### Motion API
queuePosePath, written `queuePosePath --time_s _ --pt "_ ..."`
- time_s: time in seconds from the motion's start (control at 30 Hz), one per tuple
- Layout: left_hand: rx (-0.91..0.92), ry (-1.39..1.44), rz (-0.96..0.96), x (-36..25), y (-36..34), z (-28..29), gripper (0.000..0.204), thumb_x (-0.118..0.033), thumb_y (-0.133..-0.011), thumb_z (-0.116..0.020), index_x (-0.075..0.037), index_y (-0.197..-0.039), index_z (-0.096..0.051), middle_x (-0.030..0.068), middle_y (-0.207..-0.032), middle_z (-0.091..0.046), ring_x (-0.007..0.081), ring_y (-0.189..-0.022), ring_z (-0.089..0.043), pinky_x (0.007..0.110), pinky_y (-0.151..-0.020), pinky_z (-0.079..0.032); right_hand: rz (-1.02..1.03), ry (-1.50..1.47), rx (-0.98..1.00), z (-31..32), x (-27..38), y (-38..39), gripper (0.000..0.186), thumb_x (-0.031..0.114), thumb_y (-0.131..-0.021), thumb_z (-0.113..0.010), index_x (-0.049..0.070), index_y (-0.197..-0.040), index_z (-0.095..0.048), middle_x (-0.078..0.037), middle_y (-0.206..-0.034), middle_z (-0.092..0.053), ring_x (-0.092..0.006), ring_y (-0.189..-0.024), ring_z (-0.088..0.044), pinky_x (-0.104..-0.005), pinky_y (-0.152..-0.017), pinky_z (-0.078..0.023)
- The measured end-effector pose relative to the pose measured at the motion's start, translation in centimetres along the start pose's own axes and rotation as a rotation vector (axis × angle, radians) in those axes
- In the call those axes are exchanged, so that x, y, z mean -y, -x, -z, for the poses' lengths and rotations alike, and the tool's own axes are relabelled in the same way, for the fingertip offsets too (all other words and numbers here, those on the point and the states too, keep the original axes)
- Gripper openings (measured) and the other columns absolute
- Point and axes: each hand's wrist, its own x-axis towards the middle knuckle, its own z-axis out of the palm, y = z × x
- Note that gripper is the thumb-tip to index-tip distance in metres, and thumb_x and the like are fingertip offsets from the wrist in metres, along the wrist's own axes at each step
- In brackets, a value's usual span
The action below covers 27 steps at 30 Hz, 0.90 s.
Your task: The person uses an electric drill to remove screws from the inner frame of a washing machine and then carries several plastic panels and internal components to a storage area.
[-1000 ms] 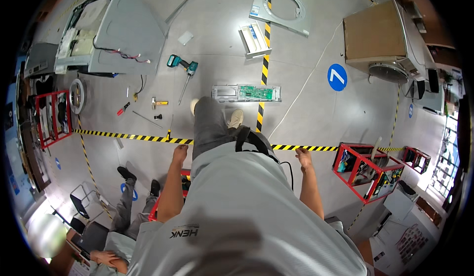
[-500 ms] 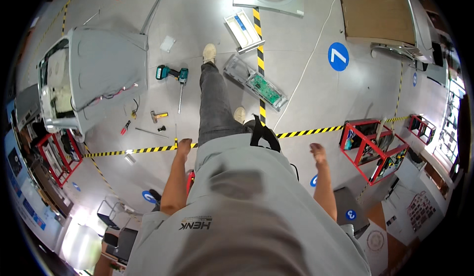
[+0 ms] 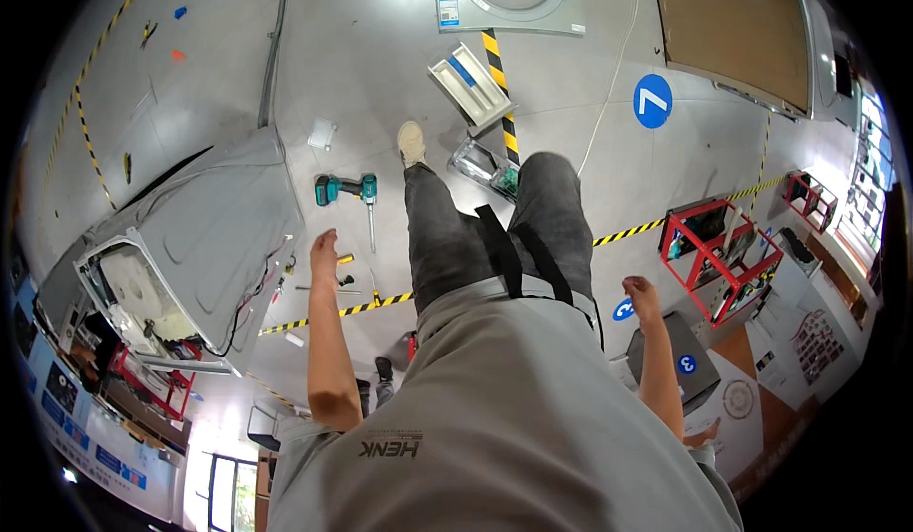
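My left hand (image 3: 324, 251), fingers loosely bent, hangs empty above the floor near a small hammer (image 3: 344, 260) and a screwdriver (image 3: 377, 290). My right hand (image 3: 642, 294) is also empty, its fingers slightly curled and apart, out at my right side. Ahead of my left hand lies a teal and black cordless drill (image 3: 347, 188) with a long bit. A grey washing machine cabinet (image 3: 228, 194) stands to the left, its tub showing and wires hanging out. In front of me lie a white detergent drawer (image 3: 485, 104) and a control panel (image 3: 474, 159) with a green circuit board, partly hidden by my right knee.
A grey panel with a round opening (image 3: 452, 14) lies far ahead. At upper right stands a brown-sided cabinet (image 3: 732, 33). Red-framed carts (image 3: 699, 285) and a grey box (image 3: 699, 380) are on the right. A grey hose (image 3: 273, 66) crosses the floor. Another person's shoe (image 3: 383, 368) shows behind me.
My right knee has swung up into view, covering part of the control panel. The view has shifted, and the cabinet appears turned. My left hand is now further forward; both hands stay empty.
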Motion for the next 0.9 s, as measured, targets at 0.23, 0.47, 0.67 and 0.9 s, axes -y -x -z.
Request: queuePosePath --time_s 0.23,0.47,0.67,0.9 --pt "-0.033 -0.027 0.126 -4.4 -2.4 -6.9 0.04 -0.033 -0.089 -0.057 -0.002 -0.114 -0.06 0.0081 -0.109 -0.062 0.0174 -0.106 -0.053 0.03 -0.093 -0.038 -0.076 0.145 0.024 5.6 1.4 -4.9 0.02 0.016 -0.085 -0.062 0.002 -0.099 -0.064 -0.004 -0.084 -0.063 -0.0123 -0.077 -0.056 -0.0261 -0.071 -0.044" --pt "-0.143 -0.131 0.203 12.3 7.5 -22.8 0.038 -0.029 -0.085 -0.057 0.003 -0.104 -0.064 0.0151 -0.099 -0.067 0.0288 -0.09 -0.062 0.036 -0.085 -0.046 0.16 0.217 0.238 22.8 10.0 -26.6 0.025 0.018 -0.086 -0.065 0.0 -0.103 -0.06 -0.005 -0.09 -0.065 -0.0133 -0.084 -0.06 -0.0268 -0.079 -0.046" --pt "-0.207 -0.169 0.418 14.2 20.5 -42.7 0.037 -0.029 -0.083 -0.061 -0.001 -0.107 -0.064 0.0242 -0.104 -0.063 0.0373 -0.101 -0.059 0.041 -0.09 -0.046 0.382 0.359 0.283 30.6 26.5 -35.2 0.03 0.024 -0.087 -0.064 0.0 -0.105 -0.06 -0.006 -0.09 -0.062 -0.0121 -0.082 -0.057 -0.0254 -0.076 -0.046" --pt "-0.371 0.092 0.251 5.2 16.0 -51.8 0.034 -0.025 -0.083 -0.063 -0.001 -0.108 -0.063 0.0226 -0.107 -0.061 0.038 -0.106 -0.055 0.043 -0.091 -0.043 0.447 0.7 0.412 32.6 33.0 -41.3 0.029 0.019 -0.087 -0.062 -0.001 -0.107 -0.059 -0.007 -0.093 -0.061 -0.0147 -0.083 -0.057 -0.0294 -0.079 -0.047"
